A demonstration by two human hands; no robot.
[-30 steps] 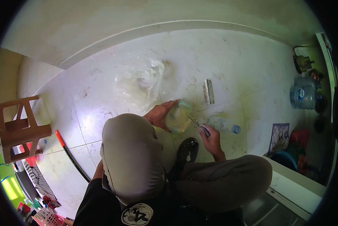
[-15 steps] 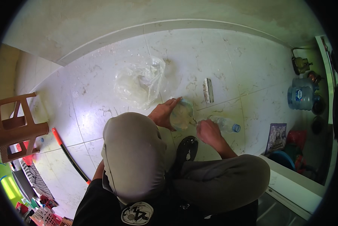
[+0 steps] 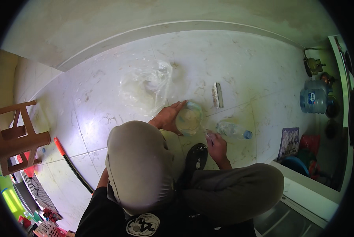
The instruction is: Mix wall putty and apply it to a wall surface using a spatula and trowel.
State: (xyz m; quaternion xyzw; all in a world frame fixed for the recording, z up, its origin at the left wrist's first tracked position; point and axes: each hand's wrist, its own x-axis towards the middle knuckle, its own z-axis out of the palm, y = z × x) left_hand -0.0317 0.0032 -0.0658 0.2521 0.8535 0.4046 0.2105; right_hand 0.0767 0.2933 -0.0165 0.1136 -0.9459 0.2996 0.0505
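Observation:
My left hand grips the left side of a round, see-through tub with a pale, cream-coloured mix inside. Just to the lower right of the tub, my right hand is closed on a thin, light-coloured tool; its kind is too blurred to make out. The tool's end points toward the tub's rim. Close by on the right, a clear plastic bottle with a blue cap lies on its side. A crumpled clear plastic bag holding something whitish sits beyond my left hand.
A flat, stained metal-looking strip lies past the tub on the tiled floor. My dark shoe stands close below the tub. At left are a brown stool and a black-and-orange rod. A blue water jug stands at right.
My right hand has drawn back from the tub, down toward my shoe, and turned. The tub now sits slightly more to the left, still in my left hand.

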